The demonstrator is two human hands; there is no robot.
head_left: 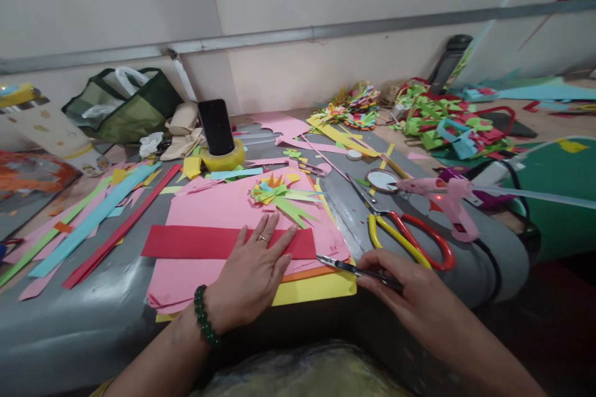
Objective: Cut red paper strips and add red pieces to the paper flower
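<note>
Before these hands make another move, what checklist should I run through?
1. Broad red paper strip flat beneath the left hand: ok.
2. Slim black-handled metal tool gripped in the right hand: ok.
3. Left fingers apart from the tool's tip: ok.
4. Stacked sheets aligned: not ok; yellow paper juts out below the pink paper.
5. Pink glue gun cool: cannot tell; its red light glows.

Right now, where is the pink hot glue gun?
In the head view, the pink hot glue gun is on the right, beyond the right hand, beside the red-and-yellow-handled scissors.
</note>
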